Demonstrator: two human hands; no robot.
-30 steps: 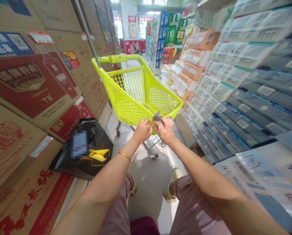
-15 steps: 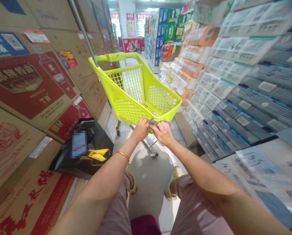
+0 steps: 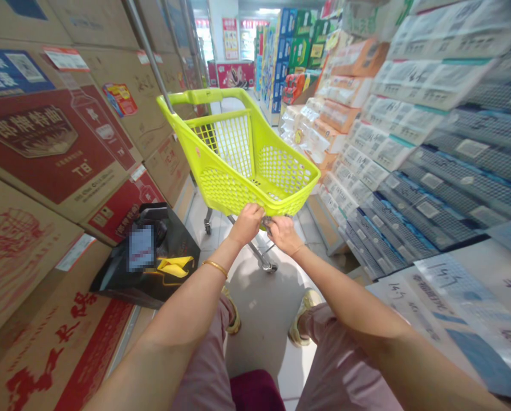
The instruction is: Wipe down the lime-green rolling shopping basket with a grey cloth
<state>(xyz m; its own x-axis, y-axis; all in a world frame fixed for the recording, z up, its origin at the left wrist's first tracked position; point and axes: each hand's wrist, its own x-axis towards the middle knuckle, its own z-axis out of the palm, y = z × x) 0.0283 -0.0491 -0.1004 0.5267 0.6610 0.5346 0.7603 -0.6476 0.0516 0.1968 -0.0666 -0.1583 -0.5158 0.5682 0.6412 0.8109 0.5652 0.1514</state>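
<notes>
Both hands meet in front of a lime-green shopping cart (image 3: 221, 191), close to the near lower edge of its basket. A small crumpled grey cloth-like piece (image 3: 267, 220) shows between them; its exact kind is hard to make out. My left hand (image 3: 247, 224) is closed on its left end, wearing a gold bangle at the wrist. Curled around the right end is my right hand (image 3: 283, 234). Whether the knuckles touch the cart is unclear. Part of the piece is hidden by the fingers.
Stacked cartons (image 3: 45, 137) wall the left side, with a black bag (image 3: 174, 240) before them. Tissue packs (image 3: 435, 80) and grey-blue packs (image 3: 422, 205) line the right. A metal pole (image 3: 148, 51) slants behind the cart. My shoes rest on the tiled floor (image 3: 259, 319).
The fingers of my right hand have curled more tightly over the grey piece, which shows less now. My left hand has barely moved. The cart looks unmoved; the view has shifted slightly.
</notes>
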